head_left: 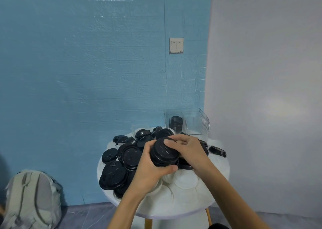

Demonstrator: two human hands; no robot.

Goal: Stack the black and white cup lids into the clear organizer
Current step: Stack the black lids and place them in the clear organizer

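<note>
A short stack of black lids (164, 154) is held above the round white table (174, 209). My left hand (149, 171) grips the stack from below and the left, thumb curled under its rim. My right hand (188, 148) holds it from the right, thumb pressed on the top lid. Several loose black lids (115, 174) lie piled on the table's left and back. White lids (186, 181) lie under my hands. The clear organizer (186, 122) stands at the table's back right with some black lids (176, 123) in its left compartment.
A grey backpack (33, 201) leans against the blue wall at the lower left, on the floor. A light switch (176, 45) is on the wall above the table. A lone black lid (217, 150) lies near the table's right edge. A white wall stands on the right.
</note>
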